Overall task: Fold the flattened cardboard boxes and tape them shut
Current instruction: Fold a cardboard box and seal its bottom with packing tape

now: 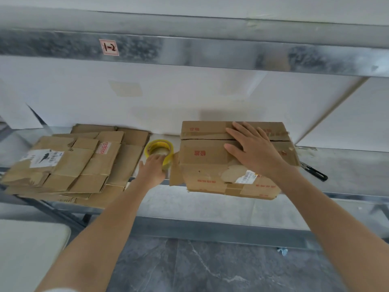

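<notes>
Metal shelf [347, 165], white wall [189, 98]; left hand [152, 169] grips tape roll [157, 144]

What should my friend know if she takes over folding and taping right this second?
The left hand grips the yellow tape roll, just left of the folded box.
The right hand presses flat on that box's closed top flaps.
The stack of flattened boxes lies at the left of the metal shelf.
Done: one box folded.
Left: tape its seam, which looks untaped, then fold and tape the stack.
</notes>
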A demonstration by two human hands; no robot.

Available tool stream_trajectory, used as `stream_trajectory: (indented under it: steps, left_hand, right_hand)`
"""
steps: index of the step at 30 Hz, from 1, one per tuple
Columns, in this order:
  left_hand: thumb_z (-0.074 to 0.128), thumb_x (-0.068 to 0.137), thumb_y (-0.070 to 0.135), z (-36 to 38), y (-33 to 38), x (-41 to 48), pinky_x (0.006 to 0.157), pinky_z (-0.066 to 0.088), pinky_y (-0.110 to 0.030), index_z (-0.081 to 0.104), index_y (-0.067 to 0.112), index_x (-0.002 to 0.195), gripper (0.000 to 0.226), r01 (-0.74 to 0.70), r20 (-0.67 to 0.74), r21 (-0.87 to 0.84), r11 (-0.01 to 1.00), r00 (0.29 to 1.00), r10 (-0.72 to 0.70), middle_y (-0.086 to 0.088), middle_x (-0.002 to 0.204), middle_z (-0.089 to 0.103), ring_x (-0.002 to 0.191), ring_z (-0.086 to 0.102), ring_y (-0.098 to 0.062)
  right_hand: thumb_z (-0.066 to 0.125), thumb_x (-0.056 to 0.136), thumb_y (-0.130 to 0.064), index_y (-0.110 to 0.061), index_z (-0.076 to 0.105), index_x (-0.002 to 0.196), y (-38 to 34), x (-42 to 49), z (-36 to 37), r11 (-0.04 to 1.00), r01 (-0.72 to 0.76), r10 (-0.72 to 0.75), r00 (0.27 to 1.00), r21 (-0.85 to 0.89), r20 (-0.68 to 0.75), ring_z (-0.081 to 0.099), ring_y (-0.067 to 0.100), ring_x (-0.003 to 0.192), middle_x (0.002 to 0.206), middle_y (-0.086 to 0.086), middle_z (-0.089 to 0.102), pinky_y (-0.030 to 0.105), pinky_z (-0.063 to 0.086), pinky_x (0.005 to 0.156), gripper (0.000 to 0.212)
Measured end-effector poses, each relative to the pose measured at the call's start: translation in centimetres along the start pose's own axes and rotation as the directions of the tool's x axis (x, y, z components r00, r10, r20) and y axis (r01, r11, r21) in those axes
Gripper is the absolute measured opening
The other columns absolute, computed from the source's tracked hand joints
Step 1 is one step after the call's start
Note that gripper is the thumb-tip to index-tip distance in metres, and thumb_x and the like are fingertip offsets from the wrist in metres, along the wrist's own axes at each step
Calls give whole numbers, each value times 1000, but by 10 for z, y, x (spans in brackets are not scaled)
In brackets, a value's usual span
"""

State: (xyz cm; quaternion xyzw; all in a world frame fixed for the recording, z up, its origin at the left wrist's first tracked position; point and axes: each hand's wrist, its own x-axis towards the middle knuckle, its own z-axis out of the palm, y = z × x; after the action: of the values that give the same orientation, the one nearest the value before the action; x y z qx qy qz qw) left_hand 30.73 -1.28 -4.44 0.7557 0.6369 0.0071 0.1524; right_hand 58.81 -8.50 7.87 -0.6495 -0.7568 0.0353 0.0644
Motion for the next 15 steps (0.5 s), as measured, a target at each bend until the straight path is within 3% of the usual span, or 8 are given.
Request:
stream_trajectory:
  steps: [3, 7, 11, 15]
  left_hand:
    - [51, 89, 10, 9, -9, 10, 106, 24, -54, 32, 19, 142, 57, -44, -69, 154, 987, 996, 55, -1, 148, 32, 139, 24, -20]
    - [48, 90, 11, 9, -21, 18, 101, 28, -42, 50, 18, 125, 36, -39, -119, 230, 972, 991, 68, -1, 129, 52, 125, 43, -19]
    - [48, 93, 17, -10, -28, 11, 102, 28, -36, 61, 13, 112, 23, -79, -301, 51, 996, 949, 90, -5, 123, 59, 120, 50, -23]
    - [54, 92, 17, -52, -16, -17, 78, 43, -39, 61, 4, 103, 19, -168, -428, -150, 974, 899, 89, -14, 112, 62, 102, 57, -36]
  right_hand:
    - [24, 96, -55, -30, 19, 150, -1, 0, 1, 1000, -12, 12, 1000, -1, -1, -1, 10, 146, 159, -9, 9, 37, -1, 119, 59]
    - [24, 96, -55, -31, 20, 150, -2, 2, 2, 1000, -22, 21, 1000, 8, 5, -1, 10, 146, 159, -9, 9, 36, -1, 119, 59]
    - [24, 97, -54, -29, 20, 150, -5, 8, 5, 1000, -27, 27, 1000, -9, 0, 1, 12, 147, 159, -7, 10, 38, 0, 120, 58]
    - [25, 98, -52, -27, 22, 150, -7, 14, 7, 999, -33, 33, 999, -2, 3, 2, 14, 147, 159, -5, 12, 41, 1, 119, 58]
